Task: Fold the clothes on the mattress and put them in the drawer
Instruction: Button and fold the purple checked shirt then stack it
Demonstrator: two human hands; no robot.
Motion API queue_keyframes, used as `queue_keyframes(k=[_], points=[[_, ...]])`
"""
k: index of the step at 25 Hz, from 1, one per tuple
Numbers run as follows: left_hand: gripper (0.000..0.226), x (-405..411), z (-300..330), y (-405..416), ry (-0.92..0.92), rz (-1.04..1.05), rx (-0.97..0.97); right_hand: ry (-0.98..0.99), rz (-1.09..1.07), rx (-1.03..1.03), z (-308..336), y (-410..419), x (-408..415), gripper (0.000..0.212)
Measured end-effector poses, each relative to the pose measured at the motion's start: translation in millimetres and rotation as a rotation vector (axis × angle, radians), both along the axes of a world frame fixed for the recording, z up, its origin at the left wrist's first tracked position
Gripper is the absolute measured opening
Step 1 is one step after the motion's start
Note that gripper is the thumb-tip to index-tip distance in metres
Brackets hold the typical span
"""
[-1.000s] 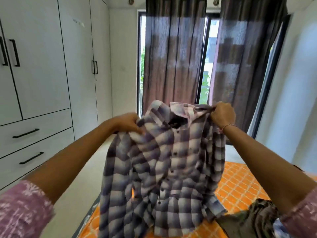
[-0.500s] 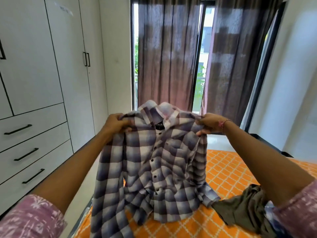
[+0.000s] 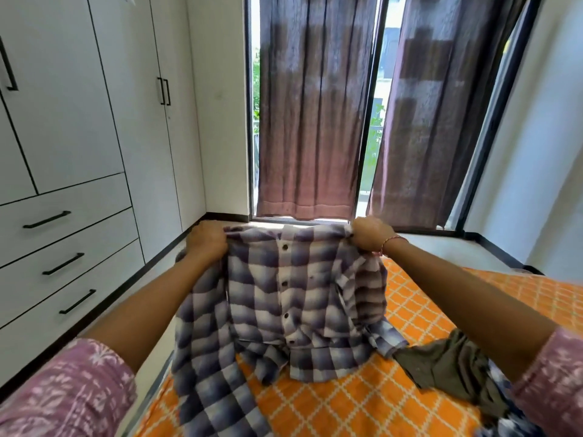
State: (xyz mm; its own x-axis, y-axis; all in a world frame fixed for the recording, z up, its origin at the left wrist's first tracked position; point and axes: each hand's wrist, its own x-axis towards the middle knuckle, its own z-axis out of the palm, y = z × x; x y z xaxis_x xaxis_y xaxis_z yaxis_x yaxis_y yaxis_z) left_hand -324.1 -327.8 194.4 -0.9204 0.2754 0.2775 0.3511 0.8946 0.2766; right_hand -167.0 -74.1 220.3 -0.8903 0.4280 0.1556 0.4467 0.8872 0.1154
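Note:
A purple and white checked shirt hangs stretched between my hands, its button row facing me and its lower hem bunched on the orange patterned mattress. My left hand grips its left shoulder. My right hand grips its right shoulder. One sleeve trails down over the mattress's left edge. The white drawers with black handles stand shut in the wardrobe on the left.
An olive-grey garment lies crumpled on the mattress under my right forearm, with a bit of blue patterned cloth beside it. A strip of floor runs between mattress and wardrobe. Brown curtains hang over the window ahead.
Both hands have lowered the shirt and drawn its shoulders apart, so it now lies flatter toward the mattress. The view has tipped downward.

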Motion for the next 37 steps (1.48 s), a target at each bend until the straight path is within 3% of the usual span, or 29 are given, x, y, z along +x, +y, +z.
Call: queue_keyframes(k=[3, 5, 7, 8, 9, 10, 12, 13, 15, 16, 18, 20, 22, 23, 24, 26, 27, 30, 31, 34, 37], points=[[0.022, 4.0, 3.8, 9.5, -0.166, 0.03, 0.32, 0.066, -0.088, -0.088, 16.1, 17.0, -9.1, 0.032], [0.03, -0.7, 16.7, 22.4, -0.096, -0.029, 0.604, 0.315, -0.095, -0.154, 37.1, 25.4, -14.8, 0.028], [0.031, 0.7, 33.0, 32.9, 0.093, -0.097, 0.909, 0.685, -0.05, -0.162, 57.3, 19.6, -13.4, 0.025], [0.028, 1.3, 39.6, 36.7, 0.207, -0.11, 0.936, 0.849, -0.045, -0.161, 66.3, 16.3, -10.8, 0.024], [0.024, 2.5, 38.8, 38.2, 0.276, -0.134, 0.834, 0.895, -0.061, -0.158, 69.1, 12.0, -6.7, 0.022], [0.023, 3.4, 31.3, 38.8, 0.299, -0.147, 0.651, 0.808, -0.122, -0.106, 65.3, 7.3, -2.9, 0.022], [0.024, 3.4, 16.5, 37.5, 0.185, -0.096, 0.361, 0.627, -0.265, -0.084, 49.2, 7.6, -0.2, 0.027], [0.024, 3.2, 18.1, 36.4, 0.121, -0.033, 0.368, 0.656, -0.301, -0.125, 46.0, 7.4, 0.7, 0.029], [0.025, 2.8, 33.0, 39.7, 0.052, 0.036, 0.605, 0.804, -0.29, -0.282, 48.6, 11.7, -4.9, 0.03], [0.026, 1.1, 41.0, 43.4, 0.033, 0.023, 0.758, 0.885, -0.262, -0.459, 51.4, 16.5, -11.6, 0.029], [0.03, -5.6, 48.7, 51.6, -0.158, -0.101, 1.077, 0.967, -0.206, -1.073, 52.8, 23.1, -24.7, 0.024], [0.025, -17.1, 40.2, 59.4, -0.608, -0.2, 1.355, 0.917, -0.277, -1.544, 38.2, 28.6, -42.3, 0.031], [0.019, -35.8, 30.4, 64.8, -0.951, -0.175, 1.436, 0.821, -0.335, -1.582, 18.8, 32.0, -67.9, 0.033], [0.022, -47.4, 30.0, 68.1, -0.957, -0.145, 1.495, 0.81, -0.33, -1.518, 15.7, 31.8, -79.8, 0.032], [0.024, -61.0, 33.7, 71.6, -0.846, -0.131, 1.535, 0.856, -0.3, -1.418, 17.3, 37.1, -92.6, 0.031], [0.027, -90.3, 61.8, 77.6, -0.477, -0.253, 1.446, 1.016, -0.128, -1.169, 49.2, 51.9, -116.3, 0.027], [0.032, -104.0, 81.1, 78.6, -0.275, -0.344, 1.304, 1.092, -0.024, -1.077, 72.8, 60.4, -127.1, 0.036], [0.029, -111.6, 128.9, 67.1, 0.46, -0.294, 0.46, 1.232, 0.099, -0.732, 124.6, 96.9, -143.8, 0.051], [0.027, -105.7, 135.4, 58.7, 0.598, -0.215, 0.292, 1.237, 0.092, -0.661, 129.4, 102.9, -140.3, 0.057], [0.027, -78.7, 105.7, 27.9, 0.711, -0.046, 0.226, 1.2, 0.112, -0.425, 92.8, 85.2, -105.4, 0.061], [0.035, -50.4, 12.2, -1.1, 0.499, -0.201, 0.289, 1.162, 0.019, -0.309, -9.4, 53.7, -56.6, 0.057]])
